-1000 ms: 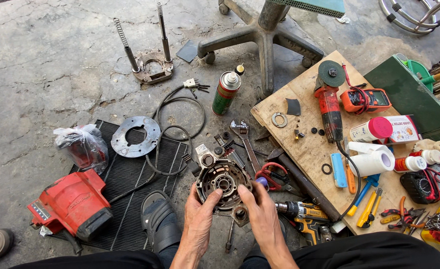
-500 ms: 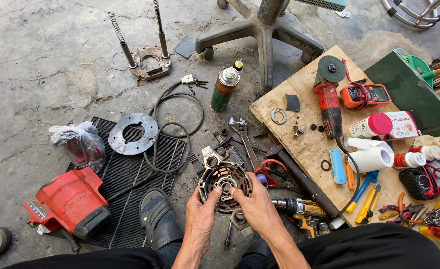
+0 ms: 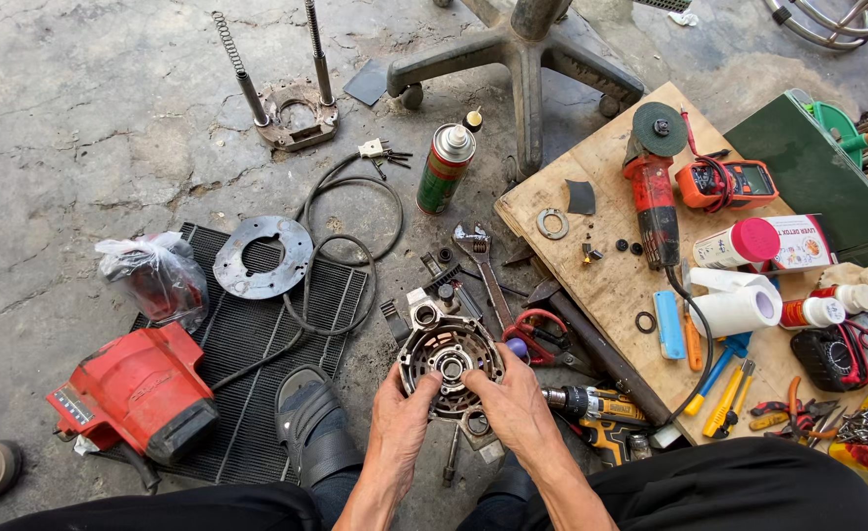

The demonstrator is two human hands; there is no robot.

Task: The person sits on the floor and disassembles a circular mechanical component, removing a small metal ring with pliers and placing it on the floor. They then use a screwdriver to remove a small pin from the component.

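A round grey metal motor housing [image 3: 446, 356] with a bearing at its centre lies on the concrete floor in front of me. My left hand [image 3: 402, 417] grips its lower left rim. Over its lower right edge lies my right hand [image 3: 513, 401], fingers pressed onto the part near the centre. A small metal pin and a ring lie just below the housing, partly hidden by my hands.
A wooden board [image 3: 623, 277] at right carries a red angle grinder [image 3: 652, 187], a multimeter [image 3: 727, 183], a paper roll [image 3: 741, 307] and screwdrivers. A yellow drill [image 3: 599, 413], adjustable wrench [image 3: 483, 265], spray can [image 3: 446, 167], steel disc [image 3: 262, 257], black mat [image 3: 257, 374] and red tool casing [image 3: 139, 391] surround me.
The camera has tilted slightly, shifting the scene up in view. Both hands stay on the housing, with the right hand moved a little further over its centre.
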